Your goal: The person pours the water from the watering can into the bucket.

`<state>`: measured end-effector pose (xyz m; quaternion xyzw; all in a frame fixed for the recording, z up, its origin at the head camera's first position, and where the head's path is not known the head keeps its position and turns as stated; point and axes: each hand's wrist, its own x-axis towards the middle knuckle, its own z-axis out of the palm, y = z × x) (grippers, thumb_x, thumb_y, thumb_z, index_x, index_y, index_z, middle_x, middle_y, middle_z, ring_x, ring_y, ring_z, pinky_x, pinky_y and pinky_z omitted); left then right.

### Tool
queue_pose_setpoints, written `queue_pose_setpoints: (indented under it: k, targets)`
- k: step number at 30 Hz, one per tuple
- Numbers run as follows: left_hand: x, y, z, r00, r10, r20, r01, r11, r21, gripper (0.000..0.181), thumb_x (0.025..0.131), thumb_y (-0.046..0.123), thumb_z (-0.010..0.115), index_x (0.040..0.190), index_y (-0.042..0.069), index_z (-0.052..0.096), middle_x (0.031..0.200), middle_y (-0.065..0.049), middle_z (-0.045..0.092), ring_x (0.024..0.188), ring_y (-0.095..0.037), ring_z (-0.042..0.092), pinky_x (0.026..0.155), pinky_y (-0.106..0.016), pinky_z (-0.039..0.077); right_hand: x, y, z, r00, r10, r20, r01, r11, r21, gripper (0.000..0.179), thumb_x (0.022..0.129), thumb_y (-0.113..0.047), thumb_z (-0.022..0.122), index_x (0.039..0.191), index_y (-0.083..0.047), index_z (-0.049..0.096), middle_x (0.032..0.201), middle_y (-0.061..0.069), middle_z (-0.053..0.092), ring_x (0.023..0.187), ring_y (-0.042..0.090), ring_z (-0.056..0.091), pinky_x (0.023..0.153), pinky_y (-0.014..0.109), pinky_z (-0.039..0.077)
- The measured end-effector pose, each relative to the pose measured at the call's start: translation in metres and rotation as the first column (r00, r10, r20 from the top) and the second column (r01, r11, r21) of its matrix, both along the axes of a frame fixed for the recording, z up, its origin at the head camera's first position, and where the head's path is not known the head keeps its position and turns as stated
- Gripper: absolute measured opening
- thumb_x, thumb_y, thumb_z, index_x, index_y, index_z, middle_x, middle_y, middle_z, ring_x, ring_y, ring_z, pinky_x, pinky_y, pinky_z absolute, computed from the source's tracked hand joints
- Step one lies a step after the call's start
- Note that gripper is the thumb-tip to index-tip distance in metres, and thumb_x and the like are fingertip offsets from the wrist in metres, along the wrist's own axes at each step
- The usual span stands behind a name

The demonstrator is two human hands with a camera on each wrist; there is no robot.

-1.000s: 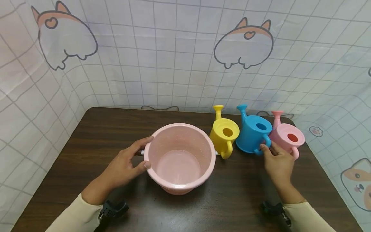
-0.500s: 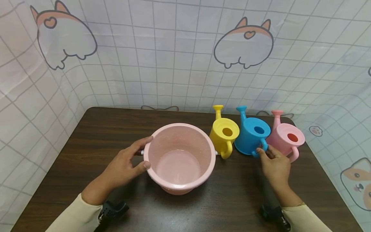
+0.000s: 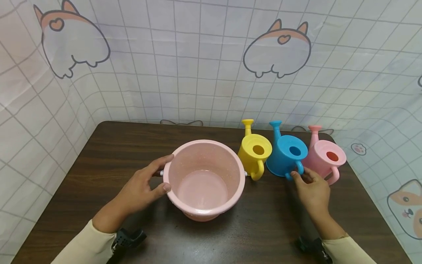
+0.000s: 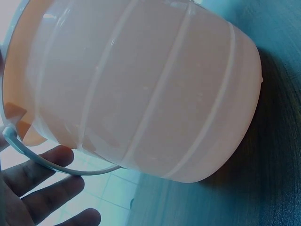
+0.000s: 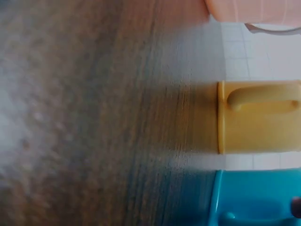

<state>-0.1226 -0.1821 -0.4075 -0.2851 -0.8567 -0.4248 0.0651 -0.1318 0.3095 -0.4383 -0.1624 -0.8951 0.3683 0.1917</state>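
Observation:
A pink bucket (image 3: 204, 183) with a thin bail handle (image 4: 70, 170) stands on the dark wood table. My left hand (image 3: 141, 190) rests against its left rim, thumb and index fingertip at the edge. In the left wrist view the other fingers extend below the bucket's side, next to the bail. My right hand (image 3: 313, 190) pinches the lower handle of a blue watering can (image 3: 283, 157) between thumb and fingers. This can stands upright between a yellow watering can (image 3: 252, 154) and a pink watering can (image 3: 323, 157). In the right wrist view only a fingertip shows at the blue can.
The dark wood table (image 3: 108, 157) ends at a back edge just behind the three cans. A white grid-patterned cloth (image 3: 197, 73) with cartoon animals hangs behind and at both sides. The yellow can sits close to the bucket's right side.
The blue watering can has shifted slightly left and toward me, apart from the pink can's top, with my right hand on its handle. My left hand and the bucket have not moved.

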Motion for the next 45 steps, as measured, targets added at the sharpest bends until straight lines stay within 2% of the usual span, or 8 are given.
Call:
queue_pose_setpoints:
  k: [6,13,19,22,27,30,36,45]
  targets:
    - [0.000,-0.001,0.000,1.000,-0.006,-0.003,0.006,1.000,-0.005,0.069,0.097,0.040,0.069,0.158,0.027,0.039,0.136,-0.003,0.063,0.111,-0.021,0.067,0.092,-0.054,0.052,0.013,0.000,0.016,0.987,-0.114,-0.112,0.122,0.991,0.061,0.046,0.100,-0.035,0.063,0.134,-0.004,0.067,0.119,0.018,0.072,0.104,0.038,0.070,0.087,0.056,0.053]
    - [0.000,-0.002,0.001,1.000,-0.006,0.006,0.006,1.000,-0.005,0.069,0.097,0.039,0.070,0.157,0.027,0.039,0.136,-0.004,0.063,0.111,-0.023,0.067,0.092,-0.056,0.052,0.013,0.025,0.027,0.960,-0.223,-0.170,0.233,0.972,0.042,0.049,0.098,-0.029,0.064,0.141,-0.006,0.059,0.120,0.015,0.064,0.095,0.024,0.057,0.081,0.033,0.040]
    - [0.000,-0.002,0.002,1.000,-0.001,0.011,0.001,1.000,-0.013,0.069,0.096,0.037,0.070,0.157,0.028,0.039,0.137,-0.004,0.063,0.113,-0.023,0.066,0.091,-0.055,0.053,0.011,0.049,0.027,0.974,-0.217,-0.059,0.218,0.976,0.016,0.065,0.096,-0.024,0.063,0.153,-0.004,0.039,0.143,0.021,0.043,0.118,0.031,0.049,0.074,0.023,0.041]
    - [0.000,-0.002,0.003,1.000,-0.001,0.018,0.001,1.000,-0.007,0.069,0.096,0.038,0.070,0.157,0.028,0.039,0.138,-0.005,0.062,0.113,-0.024,0.066,0.091,-0.057,0.053,0.011,0.058,0.024,0.985,-0.167,0.042,0.168,0.986,-0.015,0.071,0.097,-0.025,0.064,0.156,-0.002,0.032,0.148,0.022,0.042,0.125,0.039,0.050,0.079,0.026,0.054]
    - [0.000,-0.003,0.003,1.000,0.001,0.023,-0.001,1.000,-0.006,0.069,0.096,0.040,0.070,0.158,0.029,0.039,0.139,-0.005,0.062,0.113,-0.025,0.066,0.091,-0.057,0.052,0.011,0.066,0.013,0.981,-0.118,0.151,0.131,0.989,-0.075,0.073,0.099,-0.029,0.063,0.157,-0.002,0.029,0.152,0.023,0.042,0.129,0.042,0.049,0.091,0.053,0.054]
    - [0.000,-0.002,0.002,1.000,-0.007,0.008,0.007,1.000,-0.005,0.069,0.097,0.042,0.069,0.158,0.027,0.039,0.138,-0.004,0.062,0.112,-0.023,0.066,0.092,-0.056,0.053,0.010,0.069,0.008,0.976,-0.127,0.175,0.142,0.987,-0.078,0.070,0.101,-0.030,0.059,0.158,-0.002,0.030,0.150,0.024,0.045,0.126,0.042,0.050,0.091,0.057,0.054]
    - [0.001,-0.002,0.002,1.000,-0.010,-0.009,0.010,1.000,-0.009,0.069,0.097,0.042,0.068,0.157,0.024,0.039,0.137,-0.005,0.063,0.111,-0.023,0.067,0.091,-0.054,0.053,0.010,0.070,0.003,0.975,-0.141,0.171,0.149,0.988,-0.032,0.061,0.103,-0.028,0.055,0.154,0.002,0.038,0.139,0.026,0.053,0.115,0.041,0.052,0.065,0.029,0.047]
    - [0.000,-0.003,0.002,1.000,-0.014,0.003,0.014,1.000,-0.003,0.069,0.097,0.037,0.070,0.158,0.027,0.039,0.138,-0.004,0.062,0.112,-0.021,0.066,0.092,-0.053,0.053,0.011,0.071,0.000,0.973,-0.133,0.186,0.135,0.991,0.005,0.056,0.106,-0.032,0.051,0.144,0.009,0.049,0.132,0.032,0.058,0.108,0.046,0.056,0.073,0.051,0.052]
